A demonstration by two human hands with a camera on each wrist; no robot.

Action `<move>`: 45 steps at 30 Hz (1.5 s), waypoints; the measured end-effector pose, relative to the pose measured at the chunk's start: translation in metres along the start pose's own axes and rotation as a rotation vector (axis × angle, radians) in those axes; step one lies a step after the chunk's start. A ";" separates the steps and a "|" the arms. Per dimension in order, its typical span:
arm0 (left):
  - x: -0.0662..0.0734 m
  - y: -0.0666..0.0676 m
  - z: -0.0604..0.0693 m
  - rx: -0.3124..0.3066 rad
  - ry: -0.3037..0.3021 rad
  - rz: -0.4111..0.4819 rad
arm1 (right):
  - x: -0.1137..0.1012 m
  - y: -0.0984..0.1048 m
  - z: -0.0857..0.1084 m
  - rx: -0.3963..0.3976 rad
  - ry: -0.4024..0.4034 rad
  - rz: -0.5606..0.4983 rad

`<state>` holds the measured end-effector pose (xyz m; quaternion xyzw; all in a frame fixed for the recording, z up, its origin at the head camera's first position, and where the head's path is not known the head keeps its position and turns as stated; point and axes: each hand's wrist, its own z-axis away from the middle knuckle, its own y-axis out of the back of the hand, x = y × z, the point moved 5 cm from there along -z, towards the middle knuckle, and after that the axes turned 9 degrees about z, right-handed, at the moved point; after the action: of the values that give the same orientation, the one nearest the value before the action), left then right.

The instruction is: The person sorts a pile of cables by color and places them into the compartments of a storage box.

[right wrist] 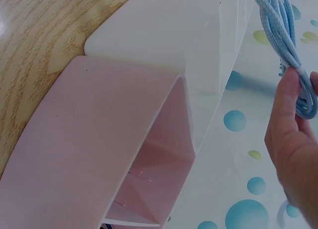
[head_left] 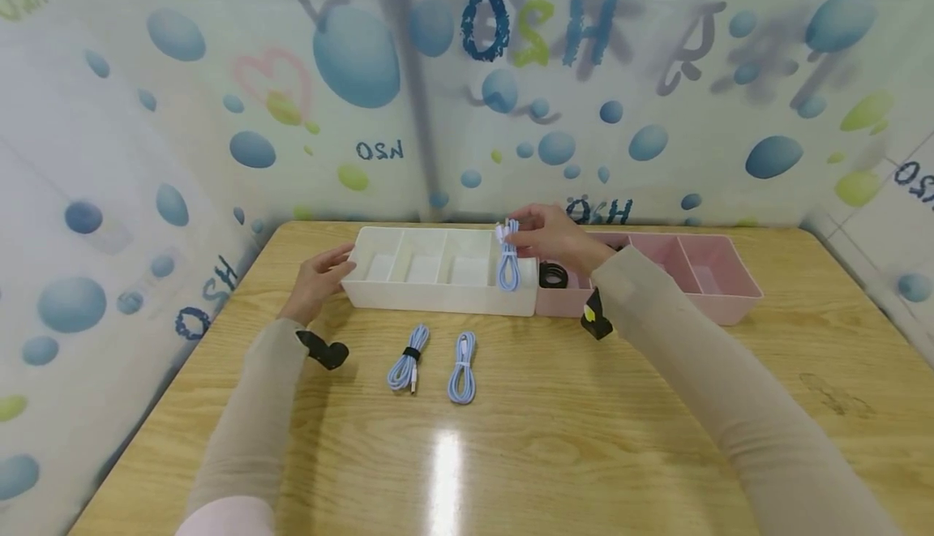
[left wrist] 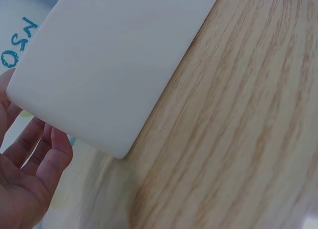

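My right hand [head_left: 550, 236] pinches a bundled light-blue cable [head_left: 509, 264] above the rightmost compartment of the white divided box [head_left: 438, 297]. In the right wrist view the thumb and fingers of that hand [right wrist: 293, 134] grip the coiled cable [right wrist: 280, 30] near its tie, off the box. My left hand [head_left: 317, 280] touches the left end of the white box; in the left wrist view its slightly bent fingers [left wrist: 37, 164] lie at the end of the white box [left wrist: 109, 70]. The white box's compartments that show hold nothing visible.
A pink divided box [head_left: 718, 305] adjoins the white one on the right, with a black coiled cable [head_left: 553, 276] inside. Two more light-blue cable bundles lie on the wooden table in front, one with a black tie [head_left: 411, 358], one pale-tied [head_left: 462, 370]. A patterned curtain [head_left: 467, 114] hangs behind.
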<state>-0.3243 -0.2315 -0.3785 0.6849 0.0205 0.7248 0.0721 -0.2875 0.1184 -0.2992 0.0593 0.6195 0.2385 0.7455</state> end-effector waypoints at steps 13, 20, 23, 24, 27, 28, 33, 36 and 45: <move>-0.001 0.000 -0.001 0.005 0.007 -0.003 | 0.002 0.005 -0.005 0.030 -0.049 -0.035; 0.000 0.000 -0.001 -0.008 -0.003 0.011 | 0.004 0.008 -0.009 0.065 -0.089 0.013; 0.000 0.000 0.000 -0.008 0.000 0.008 | 0.006 0.008 -0.012 0.070 -0.085 -0.015; 0.000 0.000 0.000 -0.005 0.005 0.010 | 0.006 0.008 -0.012 0.069 -0.080 -0.025; 0.001 -0.001 0.000 -0.006 0.009 0.009 | 0.008 0.007 -0.014 0.075 -0.069 -0.052; 0.001 -0.001 0.000 -0.005 0.010 0.007 | 0.009 0.007 -0.014 0.079 -0.071 -0.059; 0.000 -0.001 0.000 -0.006 0.019 -0.009 | 0.013 0.006 -0.017 0.095 -0.089 -0.058; 0.000 -0.001 0.000 -0.004 0.022 -0.004 | 0.014 0.005 -0.018 0.095 -0.082 -0.049; 0.000 0.000 0.000 -0.004 0.018 -0.003 | 0.016 0.000 -0.022 0.074 -0.034 -0.036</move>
<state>-0.3245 -0.2313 -0.3788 0.6782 0.0206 0.7308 0.0746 -0.3064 0.1210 -0.3183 0.0798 0.6160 0.2011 0.7574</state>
